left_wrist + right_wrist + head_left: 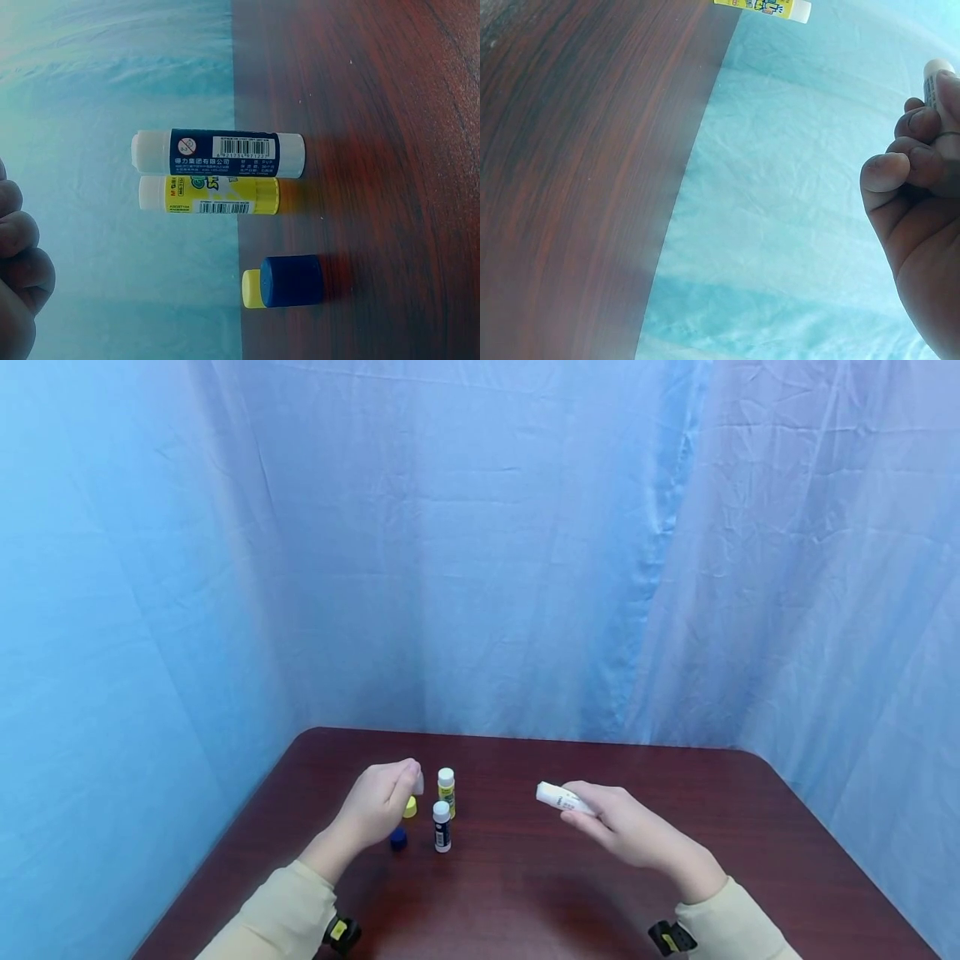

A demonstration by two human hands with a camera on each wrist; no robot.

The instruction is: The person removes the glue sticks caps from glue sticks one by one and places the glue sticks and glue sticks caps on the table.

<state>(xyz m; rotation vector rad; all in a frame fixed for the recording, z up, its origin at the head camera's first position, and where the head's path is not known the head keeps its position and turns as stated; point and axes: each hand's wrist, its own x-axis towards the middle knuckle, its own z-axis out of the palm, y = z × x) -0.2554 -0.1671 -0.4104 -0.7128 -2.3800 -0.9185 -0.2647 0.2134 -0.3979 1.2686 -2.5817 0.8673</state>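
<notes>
My right hand (633, 828) grips a white glue stick (561, 797) with small dark print, held tilted above the table; its white end also pokes from the fingers in the right wrist view. Over on the left, my left hand (375, 802) pinches a small white cap (419, 783), mostly hidden by the fingers. Close by that hand stand two uncapped glue sticks, one navy (225, 154) and one yellow (262, 196), both upright with white tops. A blue cap (292, 281) and a yellow cap (252, 289) sit on the table beside them.
The dark red-brown wooden table (495, 902) has rounded far corners. Blue cloth curtains (480, 543) hang behind it and along both sides. Each forearm wears a light sleeve, with a black strapped device (342, 935) at the left wrist and another (672, 937) at the right.
</notes>
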